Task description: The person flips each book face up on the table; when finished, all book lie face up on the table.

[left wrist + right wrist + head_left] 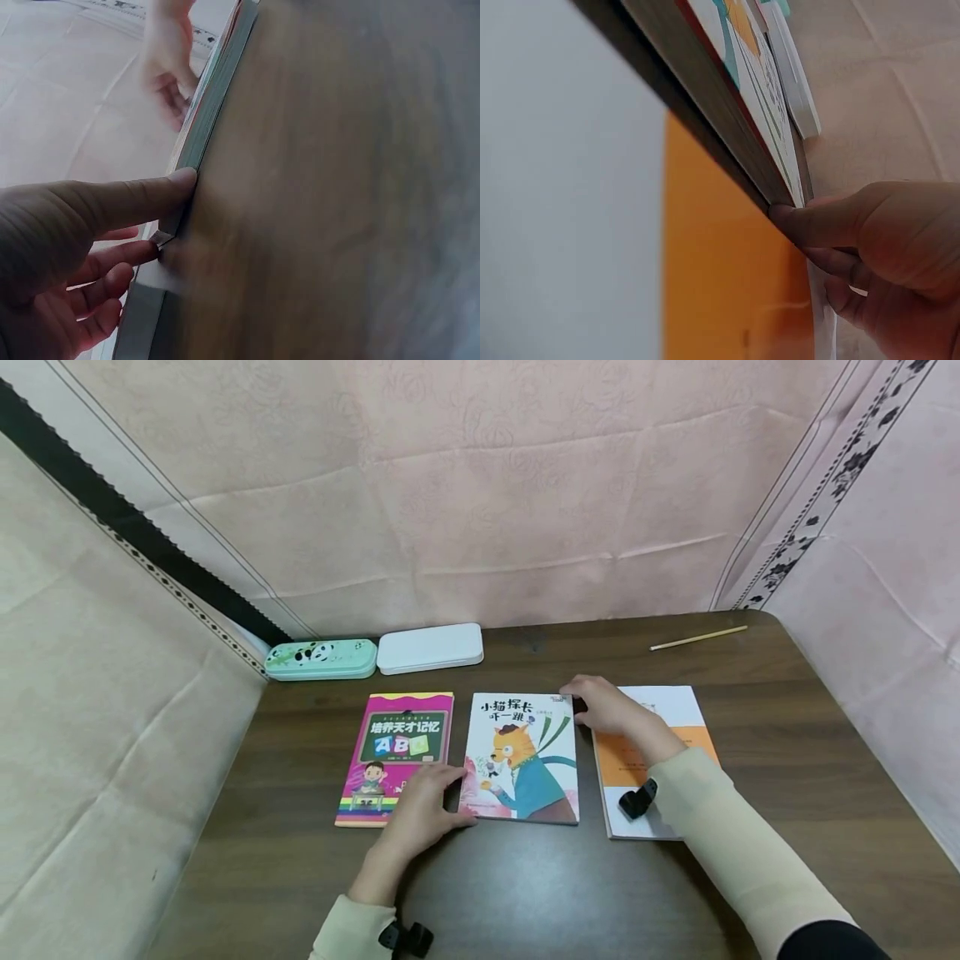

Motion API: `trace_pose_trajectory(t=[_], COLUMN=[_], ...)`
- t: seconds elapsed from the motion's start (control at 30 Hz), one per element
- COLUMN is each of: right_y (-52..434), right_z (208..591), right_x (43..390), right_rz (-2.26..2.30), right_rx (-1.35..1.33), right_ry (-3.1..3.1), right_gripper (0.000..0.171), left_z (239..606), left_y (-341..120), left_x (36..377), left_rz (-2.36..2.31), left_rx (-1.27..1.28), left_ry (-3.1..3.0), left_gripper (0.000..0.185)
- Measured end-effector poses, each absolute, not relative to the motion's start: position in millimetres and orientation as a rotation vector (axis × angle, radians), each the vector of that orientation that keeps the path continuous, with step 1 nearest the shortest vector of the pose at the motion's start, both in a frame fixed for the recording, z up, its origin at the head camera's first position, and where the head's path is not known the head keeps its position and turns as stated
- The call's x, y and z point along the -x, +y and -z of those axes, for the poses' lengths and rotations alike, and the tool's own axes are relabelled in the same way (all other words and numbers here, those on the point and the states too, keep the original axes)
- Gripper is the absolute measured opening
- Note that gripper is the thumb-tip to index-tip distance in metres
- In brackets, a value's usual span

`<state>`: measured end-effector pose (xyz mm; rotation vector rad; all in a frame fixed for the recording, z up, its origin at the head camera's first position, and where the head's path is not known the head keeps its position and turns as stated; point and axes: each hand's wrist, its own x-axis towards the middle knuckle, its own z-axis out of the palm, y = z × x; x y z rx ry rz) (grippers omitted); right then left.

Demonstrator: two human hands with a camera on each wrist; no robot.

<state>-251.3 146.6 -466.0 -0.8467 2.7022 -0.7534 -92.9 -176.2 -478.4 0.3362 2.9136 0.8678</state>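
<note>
Brown wood surfaces the counter (525, 902), where the cat book (517, 760) lies between the pink book (401, 739) on the left and the orange book (618, 760) on the right. The left hand (426, 802) pinches the cat book's near left corner; the right hand (603, 706) grips its far right corner. Farther off lie the green case (322, 660), white case (431, 648) and, right, the stick (697, 638).

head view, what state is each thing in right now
Pink book: closed, flat
Middle book: closed, held at two corners
Orange-and-white book: closed, partly hidden
Green case: closed
White case: closed
Thin stick: lying flat
Left hand: gripping middle book's near left corner
Right hand: gripping middle book's far right corner
</note>
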Motion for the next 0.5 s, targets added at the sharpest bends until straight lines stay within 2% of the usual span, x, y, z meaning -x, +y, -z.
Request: trace_pose_trajectory(t=[0.27,0.5], right_y=[140,147], right_z=[465,460], right_x=[254,245], right_rz=[0.689,0.758], right_rx=[0.823,0.758], right_ry=[2.749,2.748], right_gripper=[0.042,0.052], left_z=[481,480], left_y=[-171,-170], left_x=[91,89], left_rz=[-0.805,-0.810], left_rx=[-0.331,-0.327], left_ry=[2.961,2.972], left_gripper=[0.072,0.073])
